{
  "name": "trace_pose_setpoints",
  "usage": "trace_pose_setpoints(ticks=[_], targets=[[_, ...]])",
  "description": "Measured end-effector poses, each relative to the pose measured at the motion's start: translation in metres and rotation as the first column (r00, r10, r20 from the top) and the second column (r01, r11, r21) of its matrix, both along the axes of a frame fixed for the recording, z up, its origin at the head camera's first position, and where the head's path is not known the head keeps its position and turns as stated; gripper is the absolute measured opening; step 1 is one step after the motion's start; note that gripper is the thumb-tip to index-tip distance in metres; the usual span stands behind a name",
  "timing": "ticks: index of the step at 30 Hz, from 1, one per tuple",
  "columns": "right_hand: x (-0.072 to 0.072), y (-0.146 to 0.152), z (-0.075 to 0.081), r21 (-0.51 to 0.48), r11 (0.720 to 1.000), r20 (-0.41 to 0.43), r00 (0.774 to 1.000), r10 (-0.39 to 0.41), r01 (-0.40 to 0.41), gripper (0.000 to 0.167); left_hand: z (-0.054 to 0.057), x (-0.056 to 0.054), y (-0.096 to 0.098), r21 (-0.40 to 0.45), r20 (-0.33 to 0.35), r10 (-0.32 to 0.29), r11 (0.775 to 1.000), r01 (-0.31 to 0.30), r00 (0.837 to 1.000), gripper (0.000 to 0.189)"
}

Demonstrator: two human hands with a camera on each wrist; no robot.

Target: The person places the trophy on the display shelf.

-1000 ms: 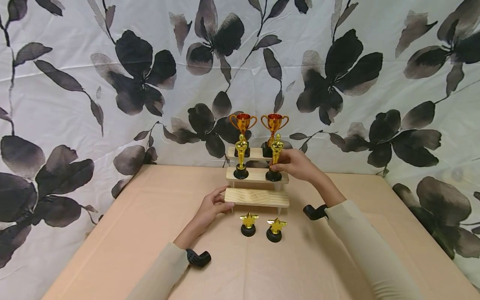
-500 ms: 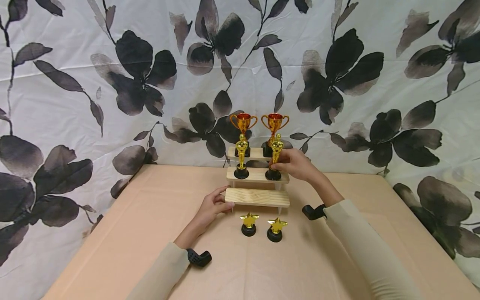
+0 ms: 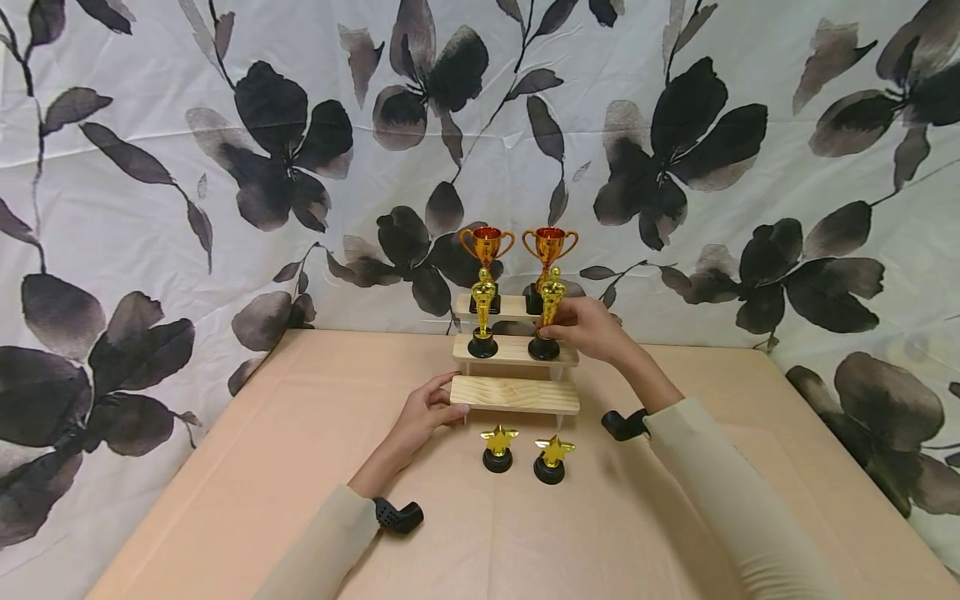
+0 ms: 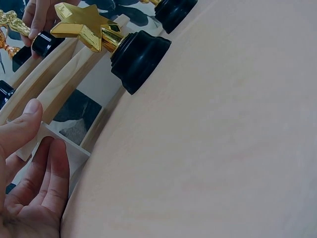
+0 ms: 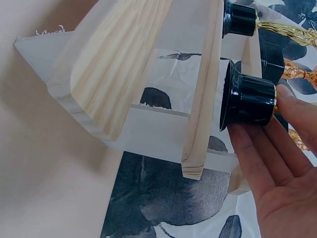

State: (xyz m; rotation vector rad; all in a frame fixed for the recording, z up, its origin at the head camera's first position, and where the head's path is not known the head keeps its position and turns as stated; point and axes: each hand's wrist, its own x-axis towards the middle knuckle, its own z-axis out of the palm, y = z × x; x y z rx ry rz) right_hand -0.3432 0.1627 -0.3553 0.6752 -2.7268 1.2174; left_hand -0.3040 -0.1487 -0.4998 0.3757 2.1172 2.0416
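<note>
The table [image 3: 525,542] bears a stand [image 3: 514,395] and two star trophies [image 3: 497,460] [image 3: 550,471].

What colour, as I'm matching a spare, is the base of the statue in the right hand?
Glossy black; the base shows best in the right wrist view.

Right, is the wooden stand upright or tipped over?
Upright: the stand rises in three steps, both orange cups standing on its top shelf.

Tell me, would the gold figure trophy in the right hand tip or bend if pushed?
Without the right hand holding it, the gold figure trophy might tip if pushed high, being tall and slim above its black base. Its hard-looking body probably won't bend, and its shiny surface could be slippery.
</note>
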Motion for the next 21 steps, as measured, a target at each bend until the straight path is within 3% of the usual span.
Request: trace_pose_setpoints(ticks=[21], targets=[[-0.0056, -0.0074, -0.0014, 0.028, 0.999, -0.024, 0.999, -0.046, 0.047, 0.015, -0.0012, -0.0071, -0.0035, -0.003, 0.009, -0.012, 1.0, 0.012, 1.0, 0.074]])
